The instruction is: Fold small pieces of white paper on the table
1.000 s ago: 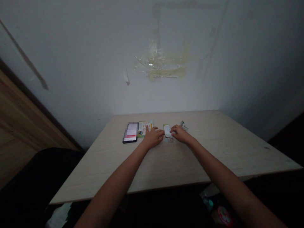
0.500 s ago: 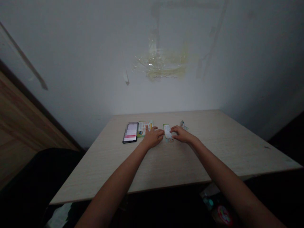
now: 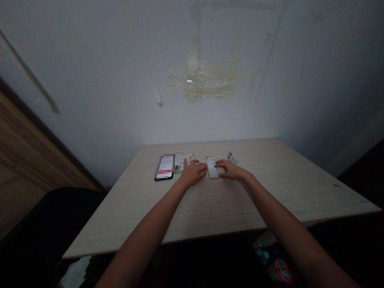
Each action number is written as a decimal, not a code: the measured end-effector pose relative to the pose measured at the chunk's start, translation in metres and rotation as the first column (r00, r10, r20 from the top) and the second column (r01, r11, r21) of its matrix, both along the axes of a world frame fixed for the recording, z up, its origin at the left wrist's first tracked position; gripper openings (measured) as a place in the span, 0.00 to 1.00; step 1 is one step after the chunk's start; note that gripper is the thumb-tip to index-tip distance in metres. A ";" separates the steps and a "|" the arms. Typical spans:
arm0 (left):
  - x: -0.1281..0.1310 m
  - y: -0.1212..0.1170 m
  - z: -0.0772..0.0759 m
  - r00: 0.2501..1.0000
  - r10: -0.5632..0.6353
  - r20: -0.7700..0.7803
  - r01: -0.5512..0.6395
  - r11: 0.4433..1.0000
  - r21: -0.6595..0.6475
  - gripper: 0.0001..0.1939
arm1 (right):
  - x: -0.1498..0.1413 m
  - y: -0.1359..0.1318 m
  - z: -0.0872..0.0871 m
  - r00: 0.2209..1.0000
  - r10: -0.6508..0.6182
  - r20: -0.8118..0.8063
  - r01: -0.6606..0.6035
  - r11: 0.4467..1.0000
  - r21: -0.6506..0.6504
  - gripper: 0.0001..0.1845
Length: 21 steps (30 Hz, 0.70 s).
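A small printed paper piece (image 3: 212,169), white with green at its top edge, lies flat on the table between my hands. It looks like a folded leaflet or card; the print is too small to read. My right hand (image 3: 231,170) grips its right side, thumb near the lower corner and fingertips higher up. On the other side, my left hand (image 3: 193,173) rests with fingers stretched out, the tips at the paper's left edge. Its thumb lies over a colourful printed sheet (image 3: 180,159). Behind my right hand sits a small crumpled wrapper-like piece (image 3: 231,157).
A phone (image 3: 164,168) with a blurred-out screen lies left of the printed sheet. The pale wooden table (image 3: 135,208) meets a grey wall (image 3: 120,80) with clear tape (image 3: 207,82) on it. Dark space and some objects (image 3: 282,270) lie below the front edge.
The white paper's lower end has come down over the coloured part that showed beneath it, and my right thumb has shifted slightly. My left hand has stayed in place.
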State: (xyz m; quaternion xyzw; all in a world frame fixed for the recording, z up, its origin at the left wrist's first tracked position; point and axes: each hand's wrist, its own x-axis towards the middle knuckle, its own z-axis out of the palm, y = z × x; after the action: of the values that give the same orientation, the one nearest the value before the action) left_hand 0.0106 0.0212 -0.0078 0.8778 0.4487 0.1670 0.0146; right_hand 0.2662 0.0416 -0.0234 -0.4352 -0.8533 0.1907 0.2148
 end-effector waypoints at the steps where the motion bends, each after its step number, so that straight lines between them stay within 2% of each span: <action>1: 0.000 0.000 0.000 1.000 0.002 0.005 -0.002 1.000 -0.002 0.15 | 0.001 0.001 -0.001 1.000 0.004 -0.003 -0.004 1.000 -0.002 0.27; 11: 0.007 0.002 0.001 0.998 0.039 0.050 -0.039 0.999 -0.001 0.13 | 0.003 0.000 -0.005 0.997 -0.013 -0.079 0.011 1.000 -0.027 0.29; 13: 0.010 0.002 0.001 0.997 0.055 0.061 -0.055 0.998 0.005 0.12 | 0.001 -0.002 -0.005 0.993 -0.034 -0.115 0.034 0.999 -0.009 0.25; 17: 0.013 0.000 0.002 0.996 0.075 0.050 -0.075 0.997 0.004 0.12 | -0.006 -0.002 -0.008 0.975 -0.067 -0.211 0.085 0.993 0.079 0.11; 21: 0.015 -0.002 0.004 0.996 0.084 0.025 -0.084 0.996 -0.006 0.11 | -0.012 0.001 -0.012 0.967 -0.087 -0.240 0.126 0.980 0.151 0.09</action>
State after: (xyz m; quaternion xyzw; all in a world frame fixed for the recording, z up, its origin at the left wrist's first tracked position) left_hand 0.0252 0.0194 -0.0041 0.8560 0.4854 0.1772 0.0152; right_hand 0.2543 0.0429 -0.0357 -0.4360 -0.8103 0.1571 0.3586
